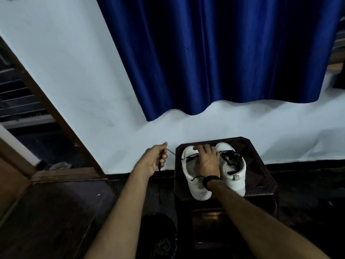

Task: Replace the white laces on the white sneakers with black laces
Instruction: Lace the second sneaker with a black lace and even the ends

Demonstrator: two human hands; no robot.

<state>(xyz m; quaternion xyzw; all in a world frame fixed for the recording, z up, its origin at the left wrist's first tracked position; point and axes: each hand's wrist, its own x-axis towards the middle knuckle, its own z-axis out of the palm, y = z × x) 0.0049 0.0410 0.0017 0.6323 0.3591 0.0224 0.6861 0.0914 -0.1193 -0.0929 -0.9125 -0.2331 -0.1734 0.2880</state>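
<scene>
Two white sneakers stand side by side on a dark stool (261, 165), toes toward the wall. The right sneaker (234, 176) carries a black lace through its eyelets. My right hand (205, 161) rests on top of the left sneaker (194, 186), fingers spread toward its toe. A black lace (172, 152) runs taut from the left sneaker's eyelets out to the left. My left hand (155, 158) grips that lace, held left of the stool, and the lace's loose end hangs down below the fist.
A blue curtain (214, 53) hangs on the white wall behind the stool. A wooden door frame (56, 116) slants at the left. The floor is dark. A dark round object (158, 238) lies on the floor near me, left of the stool.
</scene>
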